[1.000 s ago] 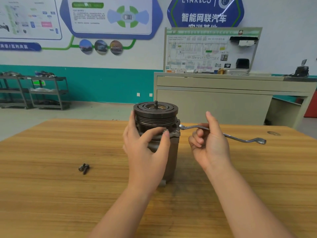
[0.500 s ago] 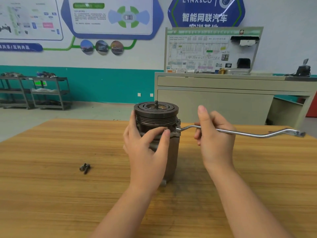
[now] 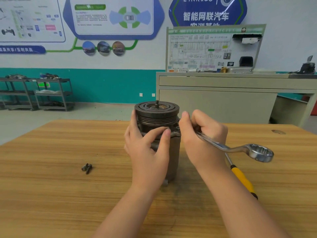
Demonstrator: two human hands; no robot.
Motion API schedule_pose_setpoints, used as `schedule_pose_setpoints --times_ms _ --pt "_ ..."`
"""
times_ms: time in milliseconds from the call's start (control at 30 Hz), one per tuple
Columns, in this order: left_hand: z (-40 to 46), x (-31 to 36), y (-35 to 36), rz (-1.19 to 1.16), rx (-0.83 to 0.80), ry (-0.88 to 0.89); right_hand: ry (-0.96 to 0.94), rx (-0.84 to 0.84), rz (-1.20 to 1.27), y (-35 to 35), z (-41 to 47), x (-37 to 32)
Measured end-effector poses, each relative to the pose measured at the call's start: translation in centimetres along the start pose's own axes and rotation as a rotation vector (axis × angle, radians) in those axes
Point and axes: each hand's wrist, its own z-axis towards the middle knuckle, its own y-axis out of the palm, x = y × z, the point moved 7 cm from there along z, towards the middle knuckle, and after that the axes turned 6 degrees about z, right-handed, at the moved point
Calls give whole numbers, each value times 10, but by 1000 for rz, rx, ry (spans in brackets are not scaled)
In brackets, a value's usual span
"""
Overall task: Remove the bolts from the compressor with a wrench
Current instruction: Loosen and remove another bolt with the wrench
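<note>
The dark compressor (image 3: 157, 115) stands upright on the wooden table (image 3: 51, 194), pulley end up. My left hand (image 3: 147, 152) wraps around its body just under the pulley, thumb across the front. My right hand (image 3: 200, 136) grips the silver ring wrench (image 3: 240, 148) close to the compressor's right flange. The wrench handle points toward me and to the right, its free ring end up in the air. The wrench end at the flange is hidden behind my fingers. Two loose bolts (image 3: 87, 167) lie on the table to the left.
A yellow-handled screwdriver (image 3: 243, 181) lies on the table behind my right forearm. Beyond the table stand a beige workbench (image 3: 223, 100) with a display board and grey shelf carts (image 3: 34, 93) along the teal wall.
The wrench handle swung from pointing right and away around toward me. My right hand slid along it close to the flange. My left hand stayed on the compressor.
</note>
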Motion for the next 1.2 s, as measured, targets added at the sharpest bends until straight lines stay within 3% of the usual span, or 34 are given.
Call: schedule_pose_setpoints --times_ms 200,467,533,700,967,1200 --pt "-1 -1 2 19 42 -28 50 14 130 0 3 10" --pt "-3 1 5 45 26 1 871 298 791 -5 -18 85" --pt "-3 -1 5 27 52 -12 971 296 836 -2 -23 93" --pt "0 1 8 113 108 -59 974 296 844 -1 -25 96" --pt "-4 1 6 108 34 38 993 281 813 -2 -25 94" --pt "1 12 1 219 138 50 988 266 792 -2 -24 92"
